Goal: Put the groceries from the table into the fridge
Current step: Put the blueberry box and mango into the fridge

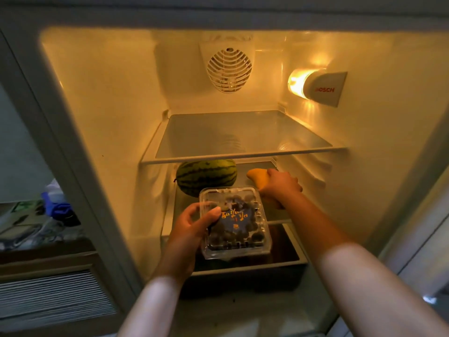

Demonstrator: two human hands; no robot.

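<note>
Inside the lit fridge (97, 117), the upper glass shelf (243, 139) lies bare, while on the lower shelf (245, 183) beneath it a striped watermelon (206, 176) sits at the back left and a yellow fruit (257, 177) lies to its right, the two apart

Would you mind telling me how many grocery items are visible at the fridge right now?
3: a striped green watermelon on the middle shelf, a yellow fruit under the right hand, and a clear plastic blueberry box in the left hand. Others may be hidden.
</note>
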